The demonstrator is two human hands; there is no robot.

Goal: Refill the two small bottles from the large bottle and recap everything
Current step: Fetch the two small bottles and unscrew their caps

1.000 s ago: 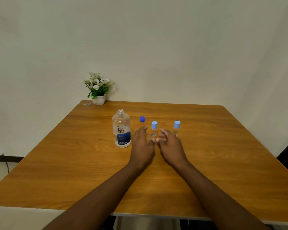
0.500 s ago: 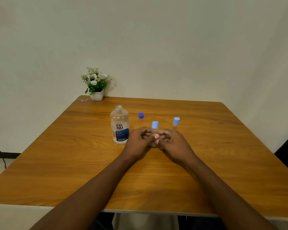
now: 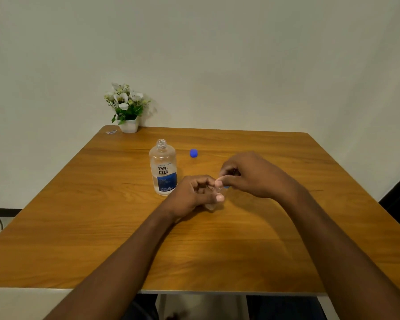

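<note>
Left hand wrapped around small bottle, just right of big bottle, base at or near table; contact not resolvable. Right hand pinched narrow over bottle top, on light-blue cap, only a sliver showing; looks like uncapping in progress. Big bottle upright, open, partly filled, label forward. Dark-blue cap loose, right of and behind big bottle neck. Second small bottle not visible; likely hidden behind right hand. Flower pot far behind big bottle, at table corner.

Risks, judged:
- Left knuckles close to big bottle; jerk as cap frees could knock it, open mouth would spill.
- Small cap could slip from pinch and roll off.
- Hidden bottle could be tipped by right wrist.
- Narrow neck: overshoot when pouring.
</note>
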